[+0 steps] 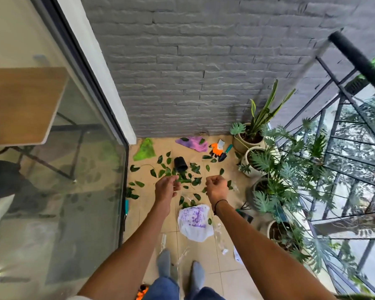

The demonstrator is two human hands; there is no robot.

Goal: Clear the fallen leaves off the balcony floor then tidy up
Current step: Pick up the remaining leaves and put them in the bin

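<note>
Several green leaves lie scattered over the beige tile floor, some still on thin vines. A small black pot lies tipped over among them. My left hand and my right hand are stretched out side by side above the leaves, fingers curled in. Each seems pinched on the rim of a thin clear plastic bag, which shows only as faint glints hanging down toward my feet. A white plastic bag with purple print lies crumpled on the floor below my hands.
A green cloth, a purple cloth, orange gloves and a trowel lie by the grey brick wall. Potted plants line the railing on the right. A glass door bounds the left. A small hand rake lies near the pots.
</note>
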